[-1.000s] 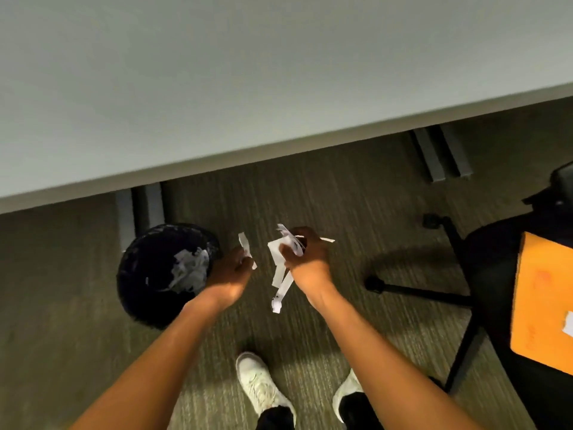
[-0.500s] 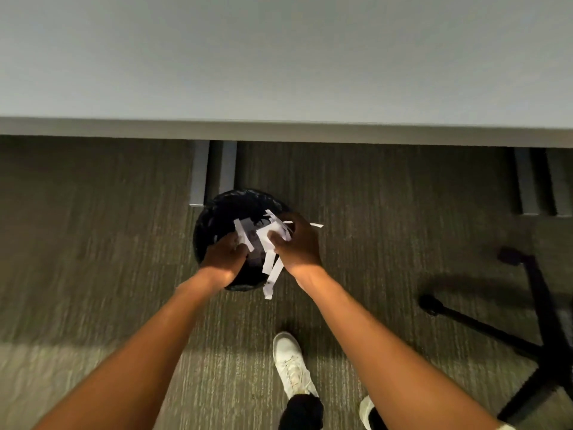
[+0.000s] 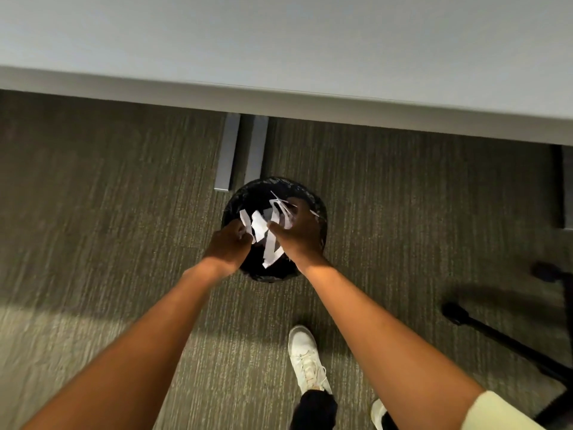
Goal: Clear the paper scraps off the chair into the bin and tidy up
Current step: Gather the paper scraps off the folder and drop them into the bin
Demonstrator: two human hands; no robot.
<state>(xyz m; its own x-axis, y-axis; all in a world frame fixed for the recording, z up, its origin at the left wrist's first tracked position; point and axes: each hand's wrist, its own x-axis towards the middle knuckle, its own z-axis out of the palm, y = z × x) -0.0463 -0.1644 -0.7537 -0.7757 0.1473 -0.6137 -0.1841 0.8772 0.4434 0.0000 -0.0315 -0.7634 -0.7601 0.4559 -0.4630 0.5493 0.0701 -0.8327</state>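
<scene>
A round black bin (image 3: 263, 187) stands on the carpet just in front of the desk edge. Both my hands are above its opening. My right hand (image 3: 297, 234) grips a bunch of white paper scraps (image 3: 269, 240); long strips hang from it over the bin. My left hand (image 3: 229, 243) pinches a small white scrap (image 3: 246, 220) beside them. The inside of the bin is mostly hidden by my hands and the paper. The chair seat is out of view.
A pale desk top (image 3: 279, 51) fills the upper part of the view, with grey desk legs (image 3: 242, 150) behind the bin. The black chair base and castors (image 3: 496, 336) spread at the right. My white shoes (image 3: 307, 358) stand on the carpet below the bin.
I have turned left from the chair to the bin. Both hands carried the scraps from beside the bin to over its opening. The chair seat with the orange sheet left the view.
</scene>
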